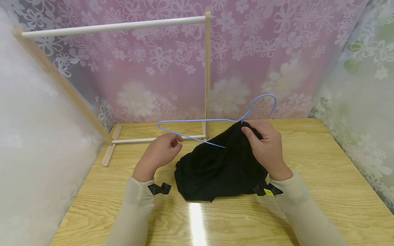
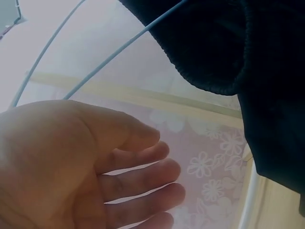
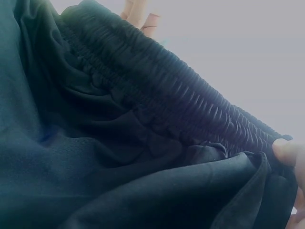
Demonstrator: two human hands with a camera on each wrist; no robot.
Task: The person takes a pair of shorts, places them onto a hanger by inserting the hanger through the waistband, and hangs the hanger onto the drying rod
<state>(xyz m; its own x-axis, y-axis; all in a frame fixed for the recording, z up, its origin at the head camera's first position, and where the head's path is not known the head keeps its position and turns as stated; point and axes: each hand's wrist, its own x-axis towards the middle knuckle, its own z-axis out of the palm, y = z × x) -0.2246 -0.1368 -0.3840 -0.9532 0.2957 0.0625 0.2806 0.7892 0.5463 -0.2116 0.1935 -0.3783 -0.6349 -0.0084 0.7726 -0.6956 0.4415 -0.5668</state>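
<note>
Nearest, two pale sleeves (image 1: 132,212) reached in over a wood-grain counter (image 1: 240,229), a small black device (image 1: 155,189) at each wrist. Beyond them, mid-counter, was a crumpled black garment (image 1: 221,181), its far right part lifted. To its left, the left hand (image 1: 160,152) hovered, its grip loose and empty; whether it touched the wire beside it, I cannot tell. To the right, the right hand (image 1: 267,147) had a narrow grip, pinching the garment, whose gathered edge (image 3: 176,90) stretched away from the thumb. A blue hanger (image 1: 197,120) stood partly inside the garment: its right end was hidden in the cloth, its left end bare, its hook up and curving right. The step in hand appeared to be working the garment onto the hanger. The next move seemed to call for the left hand to draw the loose side over the bare end while the right hand kept hold. Farther off, at left, stood a wooden rack (image 1: 207,68) with white rods; farthest hung a pink flowered curtain (image 1: 172,85).
</note>
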